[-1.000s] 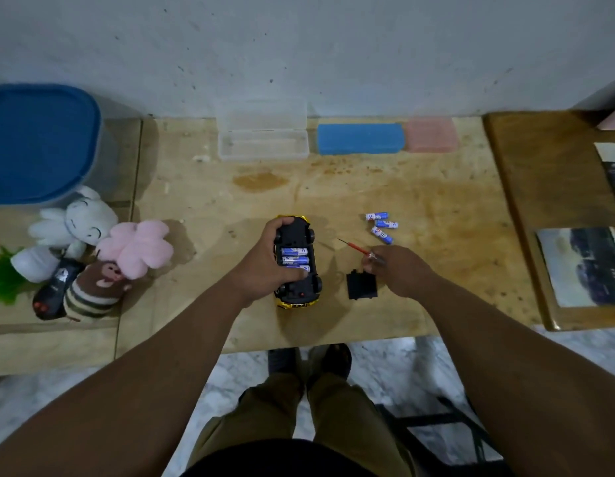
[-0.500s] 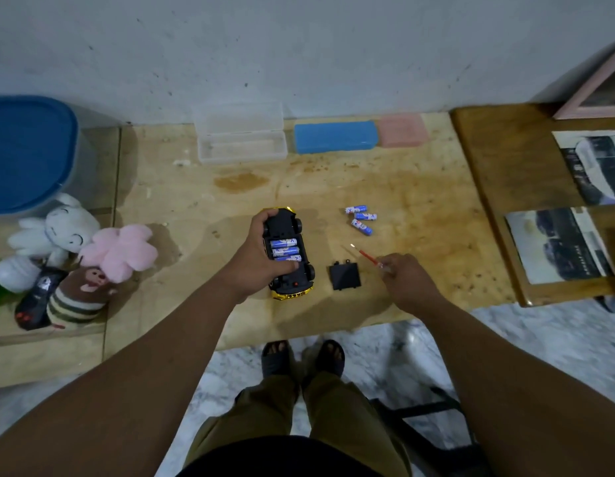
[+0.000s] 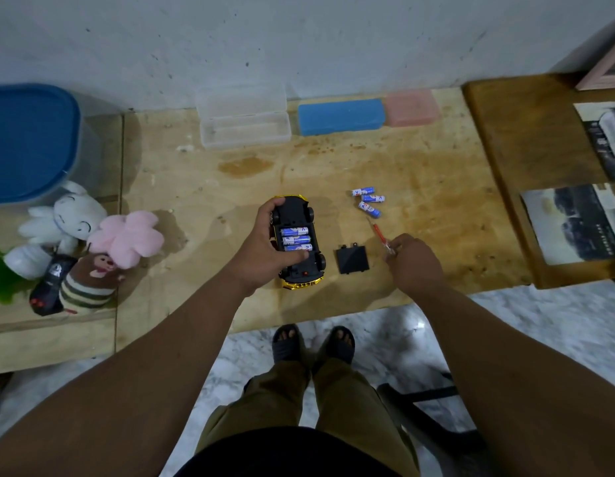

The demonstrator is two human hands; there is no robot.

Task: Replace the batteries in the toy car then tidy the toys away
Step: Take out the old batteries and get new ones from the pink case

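A yellow toy car (image 3: 301,215) lies upside down on the wooden table (image 3: 419,160), its black underside up. Three blue batteries (image 3: 295,238) sit in its uncovered compartment. My left hand (image 3: 264,251) grips the car from the left, thumb across the lower edge of the compartment. The black battery cover (image 3: 352,258) lies just right of the car. My right hand (image 3: 414,263) is closed on the clear handle of a small red screwdriver (image 3: 376,231), whose tip points up-left. Three loose blue batteries (image 3: 368,201) lie beyond it.
A clear open case (image 3: 244,123), a blue case (image 3: 340,116) and a pink case (image 3: 413,107) line the back wall. Plush toys (image 3: 92,242) and a black remote (image 3: 48,287) lie at the left beside a blue-lidded bin (image 3: 27,142). Photos (image 3: 574,222) lie on a board at the right.
My right hand has drawn right and slightly back from the battery cover with the screwdriver. My left hand keeps hold of the car. The view has shifted right.
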